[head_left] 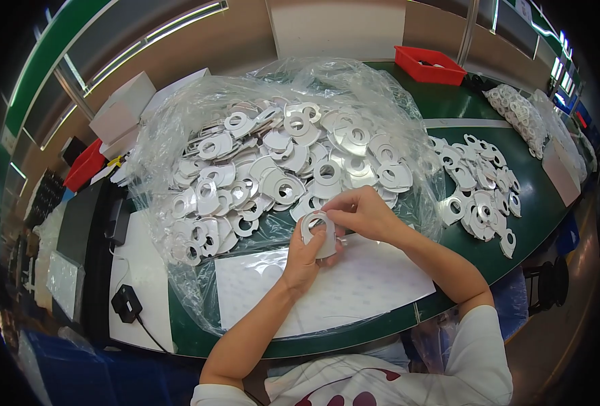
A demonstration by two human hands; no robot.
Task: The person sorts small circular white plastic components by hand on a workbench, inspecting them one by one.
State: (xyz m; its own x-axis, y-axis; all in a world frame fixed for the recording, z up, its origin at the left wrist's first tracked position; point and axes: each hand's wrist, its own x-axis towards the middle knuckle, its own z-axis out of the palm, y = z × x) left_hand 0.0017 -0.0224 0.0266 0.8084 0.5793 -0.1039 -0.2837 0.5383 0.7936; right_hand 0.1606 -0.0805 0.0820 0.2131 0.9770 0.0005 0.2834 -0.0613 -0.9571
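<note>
A flat white plate with a large round hole [326, 247] is held up over the work surface. My left hand [301, 260] grips it from below and the left, thumb across its front. At its upper edge, my right hand [362, 215] pinches with thumb and forefinger; whether a small piece lies between those fingertips is too small to tell. Just beyond my hands lies a big heap of similar white holed plates [288, 190] on a clear plastic sheet [161, 135]. Beneath my hands is a white sheet [259, 298] with faint marks.
A smaller pile of plates [479, 177] lies to the right on the green table [543, 223]. One red tray [430, 65] stands at the far right, another red bin [83, 166] at the left. Near the left edge are a black adapter with cable [126, 303] and white boxes [123, 107].
</note>
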